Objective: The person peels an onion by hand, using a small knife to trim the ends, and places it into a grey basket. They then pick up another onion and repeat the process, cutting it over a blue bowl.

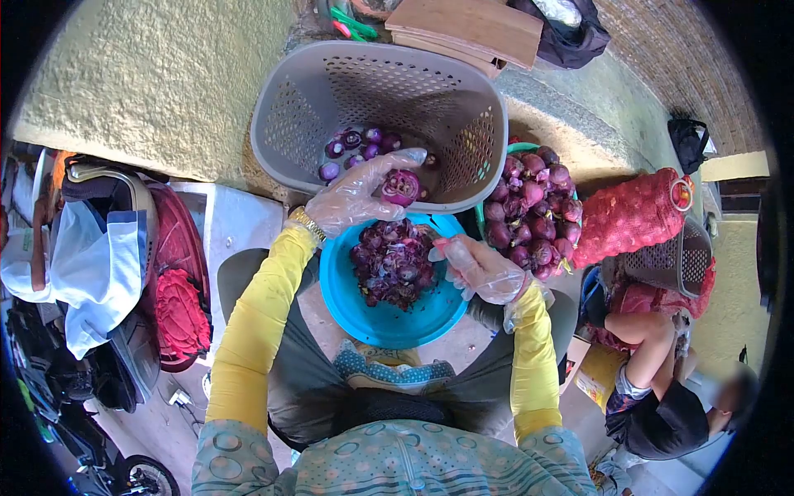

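Observation:
My left hand (pixel 351 198), in a clear plastic glove, grips a red onion (pixel 400 188) at the near rim of the grey perforated basket (pixel 379 198). Several purple peeled onions (pixel 370 151) lie on the basket's floor. Below, a blue basin (pixel 397 329) holds a heap of onion skins and onions (pixel 393 269). Over the basin's right edge is my right hand (pixel 488 271), also gloved, its fingers closed; whatever is between them is too small to make out. A green-rimmed container at the right is piled with unpeeled red onions (pixel 533 207).
A red mesh sack of onions (pixel 628 217) leans to the right, beside a brown basket (pixel 674 260). Another person (pixel 662 413) sits at the lower right. Bags and clothing (pixel 107 256) crowd the left, with a motorcycle (pixel 83 430) below. Wooden boards (pixel 467 29) lie behind the grey basket.

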Motion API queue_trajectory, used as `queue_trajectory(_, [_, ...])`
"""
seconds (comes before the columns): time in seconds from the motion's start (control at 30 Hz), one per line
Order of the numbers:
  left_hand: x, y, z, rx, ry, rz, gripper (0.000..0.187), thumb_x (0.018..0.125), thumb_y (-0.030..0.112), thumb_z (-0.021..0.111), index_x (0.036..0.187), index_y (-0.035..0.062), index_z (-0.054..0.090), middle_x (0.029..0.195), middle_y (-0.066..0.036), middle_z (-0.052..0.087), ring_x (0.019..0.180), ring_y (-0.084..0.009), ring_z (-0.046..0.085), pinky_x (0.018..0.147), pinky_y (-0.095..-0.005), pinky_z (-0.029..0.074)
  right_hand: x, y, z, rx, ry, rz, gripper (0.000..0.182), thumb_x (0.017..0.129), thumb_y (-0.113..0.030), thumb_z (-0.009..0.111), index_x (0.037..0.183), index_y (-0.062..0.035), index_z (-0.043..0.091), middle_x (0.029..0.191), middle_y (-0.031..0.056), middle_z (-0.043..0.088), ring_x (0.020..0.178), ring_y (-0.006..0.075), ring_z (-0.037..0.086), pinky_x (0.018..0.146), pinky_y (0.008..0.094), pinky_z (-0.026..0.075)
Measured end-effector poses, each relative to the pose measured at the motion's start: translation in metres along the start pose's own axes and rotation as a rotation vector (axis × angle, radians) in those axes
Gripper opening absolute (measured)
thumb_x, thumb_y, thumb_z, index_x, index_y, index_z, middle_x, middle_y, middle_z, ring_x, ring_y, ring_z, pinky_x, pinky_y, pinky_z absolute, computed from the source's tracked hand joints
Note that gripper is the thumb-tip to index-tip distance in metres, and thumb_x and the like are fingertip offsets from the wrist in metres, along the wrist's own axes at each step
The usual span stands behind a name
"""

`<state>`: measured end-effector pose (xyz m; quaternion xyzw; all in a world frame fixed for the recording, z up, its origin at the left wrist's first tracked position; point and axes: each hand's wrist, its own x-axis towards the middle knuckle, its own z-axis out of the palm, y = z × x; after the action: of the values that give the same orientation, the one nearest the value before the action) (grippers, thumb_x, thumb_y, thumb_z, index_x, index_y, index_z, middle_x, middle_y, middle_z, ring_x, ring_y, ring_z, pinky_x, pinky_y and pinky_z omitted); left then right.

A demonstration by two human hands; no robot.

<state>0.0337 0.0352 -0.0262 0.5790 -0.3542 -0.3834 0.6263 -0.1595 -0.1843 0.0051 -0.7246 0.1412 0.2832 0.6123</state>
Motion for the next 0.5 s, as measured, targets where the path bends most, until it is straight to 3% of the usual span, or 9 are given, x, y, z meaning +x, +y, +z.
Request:
queue_trajectory(0.13, [-0.002,0.001,-0.002,-0.065,0.026,-0.026,0.071,0.078,0.002,0.080,0.142,0.0044,0.049,0.157,-0.015,0.041,0.144,-0.0240,0.040,0.122,-0.0391,0.030,0.002,-0.003,-0.001,-0.035,0.019,0.026,0.056,0.107,-0.053,0.041,0.120,-0.0043,0.064,0.082,0.0033,0.061,0.068,0.0133,0.056,0.060,0.0285,0.049])
queue_trajectory(0.23, [-0.003,0.002,-0.005,-0.055,-0.001,-0.016,0.067,0.081,0.006,0.080,0.142,0.0091,0.051,0.160,-0.014,0.038,0.148,-0.0244,0.035,0.122,-0.0403,0.030,0.012,0.007,-0.003,-0.107,0.046,-0.039,0.059,0.107,-0.053,0.037,0.113,-0.0035,0.068,0.077,0.0058,0.062,0.071,0.0148,0.059,0.062,0.0314,0.050])
queue_trajectory(0.3, [-0.003,0.000,-0.006,-0.038,0.006,-0.012,0.067,0.081,0.006,0.080,0.142,0.0090,0.051,0.159,-0.013,0.038,0.148,-0.0247,0.035,0.122,-0.0406,0.030,0.014,0.002,-0.004,-0.205,0.025,0.063,0.044,0.109,-0.040,0.045,0.127,-0.0028,0.061,0.103,0.0059,0.069,0.075,0.0124,0.056,0.069,0.0294,0.049])
queue_trajectory(0.33, [-0.003,-0.001,-0.006,-0.020,0.014,-0.007,0.068,0.081,0.006,0.080,0.142,0.0089,0.051,0.159,-0.013,0.038,0.148,-0.0250,0.035,0.122,-0.0408,0.030,0.022,0.020,-0.002,-0.203,0.024,0.066,0.044,0.109,-0.040,0.045,0.127,-0.0028,0.061,0.103,0.0059,0.069,0.075,0.0124,0.056,0.069,0.0294,0.049])
queue_trajectory(0.43, [-0.005,0.001,-0.004,-0.075,0.009,-0.021,0.069,0.081,0.006,0.080,0.143,0.0078,0.050,0.159,-0.013,0.039,0.147,-0.0245,0.036,0.122,-0.0410,0.030,0.061,0.093,0.012,-0.419,0.035,-0.033,0.040,0.108,-0.034,0.047,0.128,-0.0026,0.061,0.103,0.0092,0.070,0.082,0.0179,0.061,0.077,0.0343,0.051])
queue_trajectory(0.5, [-0.003,0.000,-0.001,0.013,-0.013,-0.007,0.069,0.081,0.006,0.080,0.143,0.0070,0.050,0.159,-0.013,0.039,0.147,-0.0243,0.036,0.122,-0.0409,0.030,0.073,0.110,0.029,-0.826,0.053,-0.080,0.037,0.104,-0.032,0.047,0.124,-0.0048,0.060,0.103,0.0194,0.070,0.092,0.0352,0.066,0.080,0.0472,0.053])
